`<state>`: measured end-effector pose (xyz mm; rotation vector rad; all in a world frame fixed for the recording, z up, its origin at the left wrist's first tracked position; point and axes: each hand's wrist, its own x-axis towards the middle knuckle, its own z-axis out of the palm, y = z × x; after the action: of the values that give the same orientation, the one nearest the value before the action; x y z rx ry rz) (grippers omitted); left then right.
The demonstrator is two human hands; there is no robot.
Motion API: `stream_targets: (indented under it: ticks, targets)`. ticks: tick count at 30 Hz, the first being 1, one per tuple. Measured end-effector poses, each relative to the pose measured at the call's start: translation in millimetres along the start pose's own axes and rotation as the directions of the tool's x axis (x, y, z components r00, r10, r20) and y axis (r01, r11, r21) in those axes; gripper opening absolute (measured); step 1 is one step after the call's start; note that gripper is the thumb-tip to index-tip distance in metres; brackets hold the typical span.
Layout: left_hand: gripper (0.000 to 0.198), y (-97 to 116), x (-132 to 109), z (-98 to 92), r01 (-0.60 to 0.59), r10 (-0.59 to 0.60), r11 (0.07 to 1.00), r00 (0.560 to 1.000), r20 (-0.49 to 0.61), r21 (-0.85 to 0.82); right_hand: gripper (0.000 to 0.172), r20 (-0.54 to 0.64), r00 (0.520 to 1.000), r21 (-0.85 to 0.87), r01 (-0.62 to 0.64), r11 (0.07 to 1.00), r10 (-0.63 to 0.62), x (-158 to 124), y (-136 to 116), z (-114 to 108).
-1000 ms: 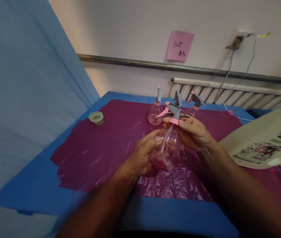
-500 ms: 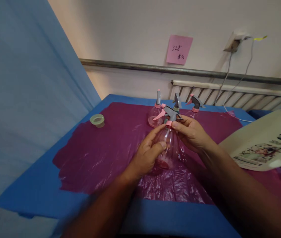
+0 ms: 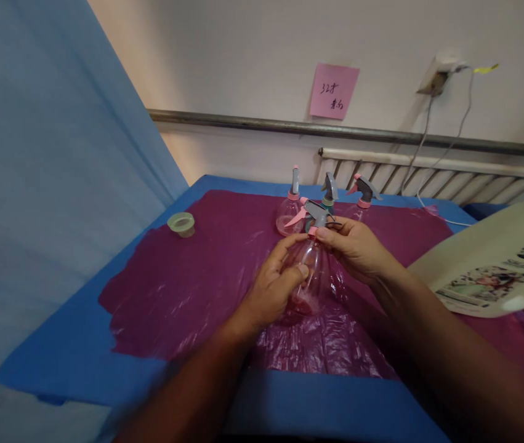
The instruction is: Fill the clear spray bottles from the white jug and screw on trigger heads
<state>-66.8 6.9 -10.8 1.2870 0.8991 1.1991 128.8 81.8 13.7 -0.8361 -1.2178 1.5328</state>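
A clear pinkish spray bottle [image 3: 316,277] stands on the purple plastic sheet [image 3: 188,283], with a grey and pink trigger head on top. My left hand [image 3: 276,280] is closed around its body, thumb at the front. At the pink collar, the thumb and fingers of my right hand [image 3: 351,243] pinch the bottle's neck. Behind it are three more spray bottles: a pink one [image 3: 288,215], one with a green collar [image 3: 329,197] partly hidden, and another pink-collared one [image 3: 363,204] partly covered by my right hand.
A pale green cup-like cap [image 3: 181,224] sits on the left of the sheet. To the right is a large cream jug [image 3: 487,264] with a label. The blue table [image 3: 53,344] meets a wall with a pipe [image 3: 252,125] and radiator [image 3: 382,161]; a blue curtain [image 3: 49,154] hangs left.
The spray head has shifted very slightly left and down, my right fingers moving with it. My left hand keeps its hold on the bottle.
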Motion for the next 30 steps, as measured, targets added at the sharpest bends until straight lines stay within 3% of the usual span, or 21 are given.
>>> stream_targets:
  ticks: [6, 11, 17, 19, 21, 25, 27, 30]
  targets:
    - [0.060, 2, 2, 1.2, 0.001, 0.000, 0.999, 1.000, -0.020, 0.046, 0.046, 0.001, 1.000, 0.013, 0.004, 1.000, -0.004, 0, -1, 2]
    - [0.060, 1, 4, 0.4, -0.034, 0.035, 0.998, 0.999, -0.027, 0.051, 0.055, 0.098, 0.995, -0.006, 0.025, 1.000, -0.024, -1, -5, -1]
    - [0.059, 1, 1, 0.3, -0.002, 0.002, 0.999, 1.000, 0.004, 0.049, 0.051, 0.142, 0.990, -0.021, 0.003, 1.000, 0.000, -1, -6, -6]
    - [0.063, -2, -1, 2.2, -0.025, 0.026, 0.992, 1.000, -0.013, 0.124, 0.050, 0.153, 0.988, -0.044, 0.009, 0.999, -0.002, 0, -7, -9]
    - [0.069, -5, -4, 4.9, -0.085, 0.106, 0.943, 0.993, -0.050, 0.321, 0.050, 0.146, 0.989, -0.094, 0.025, 0.995, -0.011, 1, -6, -12]
    - [0.080, -9, -9, 9.1, -0.160, 0.262, 0.712, 0.964, -0.046, 0.684, 0.045, 0.115, 0.993, -0.195, 0.027, 0.980, -0.004, 1, -3, -16]
    - [0.081, -9, -9, 9.3, -0.170, 0.279, 0.674, 0.960, -0.035, 0.719, 0.045, 0.082, 0.997, -0.203, 0.018, 0.979, -0.002, 1, -2, -14]
    - [0.080, -7, -8, 7.5, -0.170, 0.259, 0.746, 0.965, -0.045, 0.644, 0.049, 0.042, 0.999, -0.149, 0.008, 0.989, -0.001, -1, -2, -7]
